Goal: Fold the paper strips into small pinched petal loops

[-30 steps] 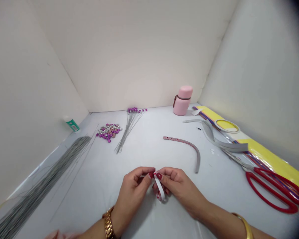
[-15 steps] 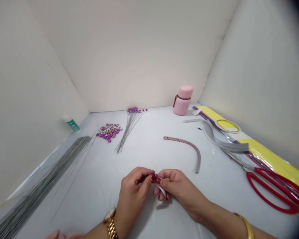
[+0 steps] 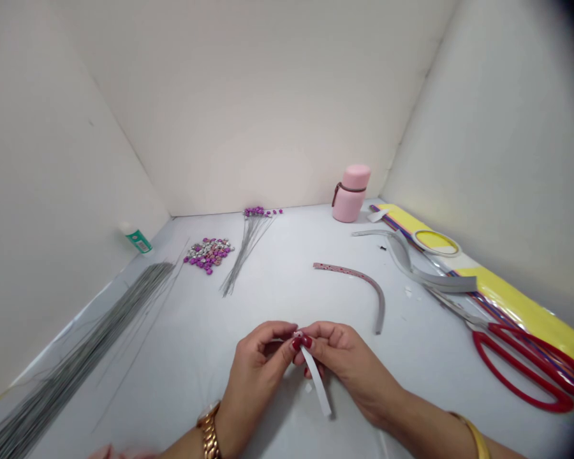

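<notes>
My left hand (image 3: pixel 263 360) and my right hand (image 3: pixel 342 360) meet at the front middle of the table, thumbs and fingertips pinched together. Between them they grip one end of a narrow white strip (image 3: pixel 318 386), whose free end hangs down toward me. A small pinkish, dotted bit of it shows above the thumbnails. The exact pinch point is hidden by the fingers. Beyond my right hand lies a curved strip (image 3: pixel 380 299), pink with dark spots at one end and grey at the other.
To the left are a long bundle of thin wires (image 3: pixel 105 331), a pile of purple and silver beads (image 3: pixel 209 254) and beaded wires (image 3: pixel 243 248). A pink flask (image 3: pixel 350 196) stands at the back. On the right lie red-handled scissors (image 3: pixel 521 370), grey strips (image 3: pixel 440 280), a tape ring (image 3: pixel 454 248) and yellow packets (image 3: pixel 511 284).
The white strip now hangs out below my thumbs, where earlier it was mostly tucked behind my right fingers. My hands have shifted only slightly and stay pinched together.
</notes>
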Action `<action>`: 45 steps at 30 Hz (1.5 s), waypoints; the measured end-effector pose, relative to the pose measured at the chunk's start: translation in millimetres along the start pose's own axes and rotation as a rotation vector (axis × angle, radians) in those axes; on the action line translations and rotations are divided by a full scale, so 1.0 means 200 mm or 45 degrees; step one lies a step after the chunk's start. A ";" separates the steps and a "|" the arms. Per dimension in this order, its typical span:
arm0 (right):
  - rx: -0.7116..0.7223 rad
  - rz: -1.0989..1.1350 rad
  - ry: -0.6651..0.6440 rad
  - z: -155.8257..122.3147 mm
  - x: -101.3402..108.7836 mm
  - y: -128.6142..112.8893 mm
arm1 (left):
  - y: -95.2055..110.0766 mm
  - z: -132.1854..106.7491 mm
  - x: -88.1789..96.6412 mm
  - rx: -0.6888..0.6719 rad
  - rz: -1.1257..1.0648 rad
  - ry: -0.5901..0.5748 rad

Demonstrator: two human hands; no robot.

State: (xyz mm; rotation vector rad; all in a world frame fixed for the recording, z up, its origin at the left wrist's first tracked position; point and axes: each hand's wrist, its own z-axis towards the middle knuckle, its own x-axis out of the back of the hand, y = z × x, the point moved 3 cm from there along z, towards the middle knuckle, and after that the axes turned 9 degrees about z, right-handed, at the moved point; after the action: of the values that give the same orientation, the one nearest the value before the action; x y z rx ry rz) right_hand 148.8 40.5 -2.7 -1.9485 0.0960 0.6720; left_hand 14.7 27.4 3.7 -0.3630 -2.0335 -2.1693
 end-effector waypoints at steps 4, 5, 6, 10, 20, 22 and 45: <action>-0.023 -0.074 0.023 0.00 0.01 0.01 | -0.02 0.01 -0.01 0.095 -0.126 -0.033; -0.020 -0.096 0.019 0.00 0.01 0.02 | -0.03 0.01 -0.01 0.118 -0.118 -0.027; -0.013 -0.120 0.015 0.00 0.01 0.02 | -0.03 0.01 -0.01 0.142 -0.102 -0.025; 0.040 -0.215 -0.004 0.01 0.01 0.01 | -0.02 0.00 0.00 0.145 0.029 0.012; 0.134 -0.394 -0.009 0.00 0.01 -0.01 | -0.01 0.01 0.01 0.080 0.193 0.035; 0.138 -0.413 -0.008 0.00 0.01 -0.01 | 0.00 0.01 0.01 0.066 0.222 0.057; 0.060 -0.166 -0.012 0.00 0.01 -0.02 | 0.04 0.01 0.01 -0.221 0.268 -0.043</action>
State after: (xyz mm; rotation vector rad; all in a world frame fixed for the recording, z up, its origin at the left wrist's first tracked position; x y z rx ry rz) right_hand 150.9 42.6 -1.0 -1.8882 -0.0213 0.5877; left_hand 16.0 28.6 11.9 -0.6089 -1.7373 -2.2258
